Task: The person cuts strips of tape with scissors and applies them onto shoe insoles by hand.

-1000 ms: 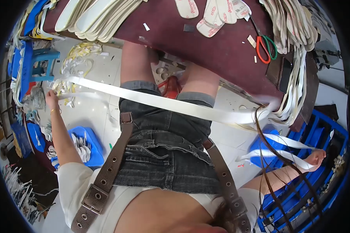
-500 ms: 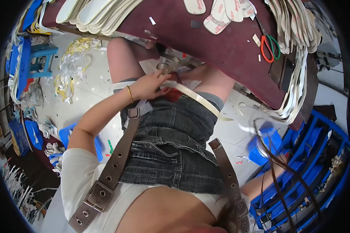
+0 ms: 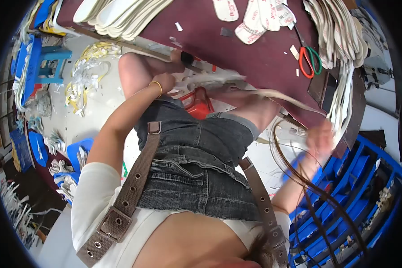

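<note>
My left hand (image 3: 164, 83), with a bangle at the wrist, is closed above my left thigh. A motion-blurred pale strip (image 3: 219, 77) stretches rightward from beside its fingers. Over on the right, my blurred right hand (image 3: 319, 139) is raised by the table's corner, its fingers drawn together. Another stretch of pale strip (image 3: 295, 102) runs to those fingers along the table edge; whether both stretches are one piece is hard to see. Red-and-green-handled scissors (image 3: 309, 61) lie on the dark red table (image 3: 201, 33), beyond my right hand.
White insole-shaped pieces with red print (image 3: 254, 22) lie on the table, between stacked pale pieces (image 3: 125, 18) and a bundle (image 3: 335, 33). A red stool (image 3: 200, 105) shows between my legs. Blue racks (image 3: 357, 178) stand at right; strip scraps (image 3: 87, 76) litter the floor.
My left hand has moved up and left, off my lap. My right hand has risen from low beside the blue bucket to the table corner. The strip has swung up off my lap.
</note>
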Tool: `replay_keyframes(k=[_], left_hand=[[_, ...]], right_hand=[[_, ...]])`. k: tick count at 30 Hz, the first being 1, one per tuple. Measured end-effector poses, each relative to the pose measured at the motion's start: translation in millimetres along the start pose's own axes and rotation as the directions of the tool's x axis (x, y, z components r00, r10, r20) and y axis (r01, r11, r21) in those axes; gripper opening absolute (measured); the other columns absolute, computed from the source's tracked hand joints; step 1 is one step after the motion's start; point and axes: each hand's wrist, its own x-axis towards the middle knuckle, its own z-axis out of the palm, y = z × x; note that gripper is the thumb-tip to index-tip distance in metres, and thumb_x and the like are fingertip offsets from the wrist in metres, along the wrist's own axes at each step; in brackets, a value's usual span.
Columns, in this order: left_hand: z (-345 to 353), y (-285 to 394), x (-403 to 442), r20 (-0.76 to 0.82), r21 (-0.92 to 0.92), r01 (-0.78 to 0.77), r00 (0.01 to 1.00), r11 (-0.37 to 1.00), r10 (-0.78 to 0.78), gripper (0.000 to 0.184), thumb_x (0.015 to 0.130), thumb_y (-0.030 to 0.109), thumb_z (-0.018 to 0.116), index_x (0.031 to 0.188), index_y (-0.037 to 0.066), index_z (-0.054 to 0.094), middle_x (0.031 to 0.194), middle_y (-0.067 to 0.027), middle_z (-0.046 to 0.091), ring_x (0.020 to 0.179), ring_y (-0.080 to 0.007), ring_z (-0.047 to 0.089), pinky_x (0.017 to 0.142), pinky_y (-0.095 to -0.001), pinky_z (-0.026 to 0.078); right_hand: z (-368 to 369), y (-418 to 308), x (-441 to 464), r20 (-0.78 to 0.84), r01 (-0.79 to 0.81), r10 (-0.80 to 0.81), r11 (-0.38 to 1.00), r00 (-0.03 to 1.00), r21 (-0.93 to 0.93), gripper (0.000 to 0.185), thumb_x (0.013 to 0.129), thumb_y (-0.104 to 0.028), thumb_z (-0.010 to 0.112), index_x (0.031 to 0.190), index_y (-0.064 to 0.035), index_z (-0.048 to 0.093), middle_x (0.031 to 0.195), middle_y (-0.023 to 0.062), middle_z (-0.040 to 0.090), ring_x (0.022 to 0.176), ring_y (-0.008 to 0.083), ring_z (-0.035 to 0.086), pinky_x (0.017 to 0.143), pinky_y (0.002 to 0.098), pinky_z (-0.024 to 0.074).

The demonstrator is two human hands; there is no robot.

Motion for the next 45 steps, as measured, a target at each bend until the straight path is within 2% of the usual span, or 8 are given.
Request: replay_keyframes(k=[7,10,15,17,22,30,33,45], left_hand=[[-35,104,-40,-0.247,-0.281,-0.439,0.892,0.854,0.378,0.054,0.089,0.051,0.045,0.087,0.002,0.066,0.079,-0.0179,0.064,0.076,-0.0305,0.062,0.07,-0.0414,0.046],[-82,171,-112,0.006,-0.902,0.337,0.633,-0.269,0.774,0.063,0.092,0.057,0.03,0.115,0.003,0.055,0.107,-0.0173,0.061,0.095,-0.0266,0.06,0.082,-0.04,0.047],[-126,126,-141,-0.443,-0.491,-0.079,0.88,-0.868,0.171,0.034,0.097,0.031,0.042,0.119,0.006,0.047,0.082,0.0019,0.052,0.061,-0.0019,0.043,0.058,-0.0171,0.041],[-117,84,-136,-0.556,-0.561,-0.294,0.827,-0.774,0.089,0.03,0.097,0.026,0.043,0.119,0.006,0.047,0.085,0.0001,0.055,0.058,-0.0047,0.043,0.055,-0.0167,0.04],[-134,100,-162,-0.29,-0.88,-0.297,0.954,-0.371,-0.074,0.027,0.095,0.023,0.046,0.115,0.006,0.052,0.08,0.0021,0.055,0.058,-0.0047,0.05,0.058,-0.0178,0.046],[-128,89,-155,-0.322,-0.912,-0.289,0.944,-0.29,0.073,0.023,0.089,0.022,0.058,0.1,0.002,0.062,0.074,0.0033,0.055,0.05,-0.0034,0.044,0.045,-0.0177,0.034],[-129,98,-163,-0.322,-0.941,-0.316,0.946,-0.119,0.029,0.02,0.088,0.021,0.06,0.092,0.001,0.062,0.06,0.0039,0.05,0.048,-0.0026,0.042,0.044,-0.0185,0.034],[-73,63,-179,-0.242,-0.969,-0.242,0.97,0.04,0.011,0.019,0.088,0.017,0.06,0.095,0.0,0.065,0.072,0.0012,0.06,0.058,-0.004,0.051,0.051,-0.0178,0.04]], right_hand=[[103,20,12,-0.489,-0.295,-0.032,0.764,0.871,-0.574,0.046,0.095,-0.04,0.039,0.116,-0.0007,0.049,0.06,0.0056,0.055,0.038,0.0083,0.046,0.028,0.0206,0.0313],[126,103,58,-0.394,-0.663,0.538,0.525,0.745,-0.534,0.033,0.095,-0.028,0.043,0.108,0.0003,0.053,0.061,0.006,0.057,0.042,0.0121,0.051,0.036,0.0222,0.0371],[120,119,75,0.024,-0.425,0.833,0.306,0.552,-0.852,0.032,0.093,-0.026,0.046,0.109,0.0006,0.052,0.078,0.0102,0.062,0.065,0.0185,0.062,0.063,0.0293,0.0498],[76,80,116,0.277,0.332,0.485,-0.029,0.83,-0.943,0.027,0.085,-0.022,0.056,0.103,-0.001,0.057,0.091,0.0136,0.062,0.085,0.026,0.061,0.076,0.0348,0.0478],[-67,-3,196,0.098,-0.292,-0.407,-0.784,0.908,-0.548,0.027,0.081,-0.011,0.053,0.105,-0.0002,0.052,0.102,0.0207,0.056,0.093,0.0377,0.056,0.082,0.0444,0.0439],[-10,103,54,-0.28,-0.114,-0.155,0.653,0.947,-0.749,0.063,0.078,-0.016,0.065,0.13,-0.0073,0.031,0.111,0.0094,0.048,0.092,0.0177,0.053,0.077,0.0329,0.0459],[48,173,32,-0.253,-0.589,0.537,0.67,0.805,-0.451,0.05,0.093,-0.05,0.04,0.118,-0.0066,0.044,0.09,0.004,0.053,0.074,0.0134,0.055,0.066,0.0239,0.0469],[65,180,37,-0.409,-0.31,0.213,0.932,0.888,-0.187,0.026,0.085,-0.017,0.055,0.107,-0.0036,0.053,0.065,-0.0018,0.048,0.049,0.0026,0.045,0.042,0.0161,0.0342]])
